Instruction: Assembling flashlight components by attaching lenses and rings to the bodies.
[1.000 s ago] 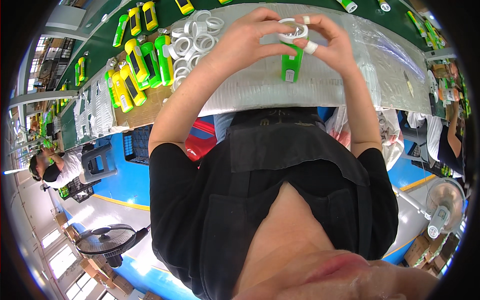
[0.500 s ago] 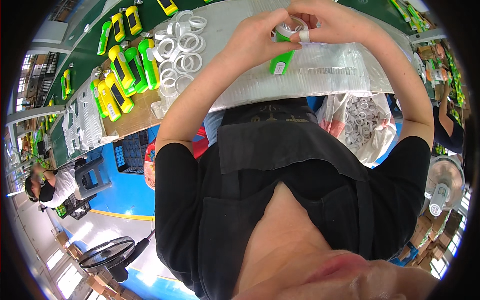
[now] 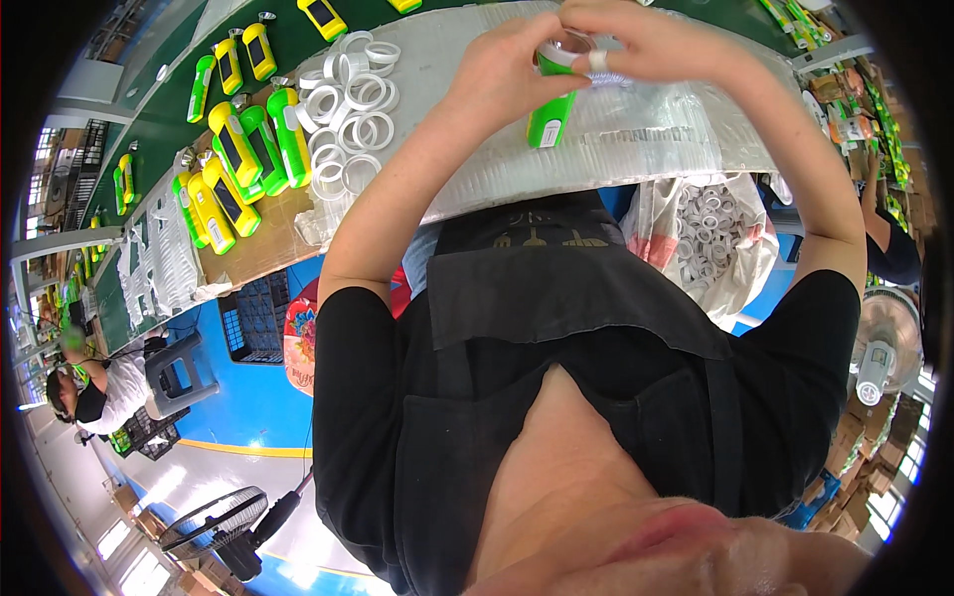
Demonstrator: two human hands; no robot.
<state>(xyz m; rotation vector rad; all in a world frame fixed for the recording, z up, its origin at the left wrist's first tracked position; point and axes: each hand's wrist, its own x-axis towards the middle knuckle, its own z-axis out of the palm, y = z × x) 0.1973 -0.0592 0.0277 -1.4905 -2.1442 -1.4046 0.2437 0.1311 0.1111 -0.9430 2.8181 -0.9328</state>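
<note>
Two hands meet at the top of the head view, over a pale ribbed sheet (image 3: 636,139) that covers the near edge of the workbench. The left hand (image 3: 502,74) is closed around the upper end of a green flashlight (image 3: 547,117), whose body hangs down and slightly left below the fingers. The right hand (image 3: 646,40) is cupped over the same end, and a finger wrapped in white tape presses on a clear ring (image 3: 568,52) seated at the flashlight's head. Both hands are therefore narrow and gripping, the left holding the flashlight body, the right on the ring; how far the ring is seated I cannot tell, since the fingers hide its edge.

To the left on the bench lies a loose pile of white rings (image 3: 348,109), touching one another. Just beyond them stand green and yellow flashlights (image 3: 248,149) in rows on a brown board, with more farther along the green belt (image 3: 149,129). At the person's right hangs a plastic bag of rings (image 3: 711,233), below the bench edge. Another person sits far left (image 3: 84,392).

The step in hand looks like fitting the ring onto the flashlight head. The move this calls for, as I judge it, is even pressure or a twist from the right fingers while the left keeps the body from turning.
</note>
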